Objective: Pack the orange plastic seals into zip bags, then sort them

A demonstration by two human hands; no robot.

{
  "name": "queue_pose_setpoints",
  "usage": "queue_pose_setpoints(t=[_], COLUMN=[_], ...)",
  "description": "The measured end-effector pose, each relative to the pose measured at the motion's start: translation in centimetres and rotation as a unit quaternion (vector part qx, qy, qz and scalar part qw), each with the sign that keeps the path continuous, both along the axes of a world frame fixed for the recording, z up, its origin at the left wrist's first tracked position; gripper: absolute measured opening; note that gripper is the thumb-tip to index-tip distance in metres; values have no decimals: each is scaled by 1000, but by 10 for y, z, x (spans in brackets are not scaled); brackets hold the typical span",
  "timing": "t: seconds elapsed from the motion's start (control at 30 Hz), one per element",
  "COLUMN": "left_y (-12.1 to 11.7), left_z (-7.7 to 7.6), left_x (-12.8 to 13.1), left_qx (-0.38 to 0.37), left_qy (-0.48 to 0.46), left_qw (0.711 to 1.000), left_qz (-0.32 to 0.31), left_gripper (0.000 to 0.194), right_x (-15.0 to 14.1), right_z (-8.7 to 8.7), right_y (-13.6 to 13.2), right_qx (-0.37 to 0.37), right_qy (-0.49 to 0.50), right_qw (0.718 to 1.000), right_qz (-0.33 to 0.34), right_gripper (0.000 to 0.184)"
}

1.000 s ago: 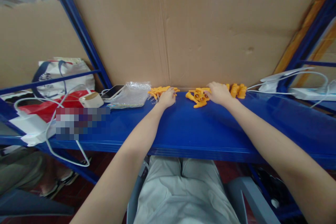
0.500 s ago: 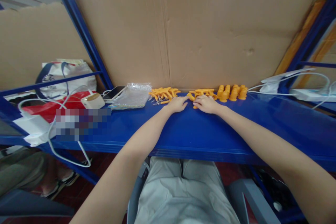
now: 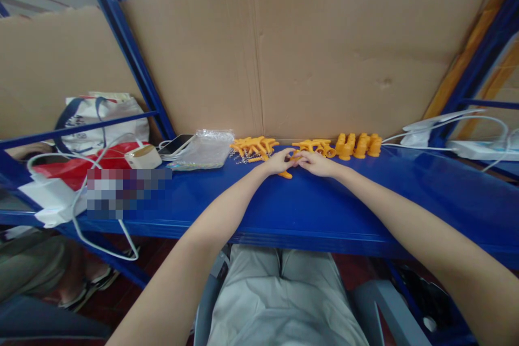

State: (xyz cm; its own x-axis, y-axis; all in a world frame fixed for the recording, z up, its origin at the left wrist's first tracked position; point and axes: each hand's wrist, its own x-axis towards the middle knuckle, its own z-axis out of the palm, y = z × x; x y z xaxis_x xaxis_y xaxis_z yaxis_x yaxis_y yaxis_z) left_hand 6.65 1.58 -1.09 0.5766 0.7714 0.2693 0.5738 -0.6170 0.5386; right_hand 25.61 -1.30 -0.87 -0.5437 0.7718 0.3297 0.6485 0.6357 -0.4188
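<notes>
Arms (image 3: 213, 221) angled inward, left hand (image 3: 278, 162) beside right hand (image 3: 319, 164), fingers (image 3: 303, 160) bent

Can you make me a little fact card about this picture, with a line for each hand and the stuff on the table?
Left hand: fingers around an orange piece, one end poking out
Right hand: fingertips at that same piece, exact grip hidden
Behind the hands: more orange parts
Left of the hands: orange pile, with small silvery chains
Right of the hands: orange figures standing upright
Farther left: clear plastic bag, phone
Table: blue
</notes>
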Motion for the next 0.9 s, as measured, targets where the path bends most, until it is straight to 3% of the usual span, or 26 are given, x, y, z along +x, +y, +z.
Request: queue_pose_setpoints(t=[0.13,0.23,0.37,0.53,0.63,0.9], left_y=[-13,-21,-26,-30,-32,-37], left_z=[9,16,23,31,35,42], left_x=[-3,-4,-6,-7,-7,-2], left_qx=[84,163,197,254,293,368], left_qy=[97,164,191,181,177,186], left_qw=[989,966,952,945,937,911], left_qz=[78,113,133,101,71,16], left_gripper=[56,42,25,17,17,21], right_x=[7,14,17,11,9,7], right_z=[-5,-7,-4,8,17,29], right_y=[6,10,12,0,-12,-25], right_qx=[9,42,90,155,195,256], right_qy=[8,3,18,23,-31,-141], right_qw=[999,993,982,979,975,951], right_qz=[-47,-114,-162,-127,-98,-103], right_gripper=[30,27,33,49,45,36])
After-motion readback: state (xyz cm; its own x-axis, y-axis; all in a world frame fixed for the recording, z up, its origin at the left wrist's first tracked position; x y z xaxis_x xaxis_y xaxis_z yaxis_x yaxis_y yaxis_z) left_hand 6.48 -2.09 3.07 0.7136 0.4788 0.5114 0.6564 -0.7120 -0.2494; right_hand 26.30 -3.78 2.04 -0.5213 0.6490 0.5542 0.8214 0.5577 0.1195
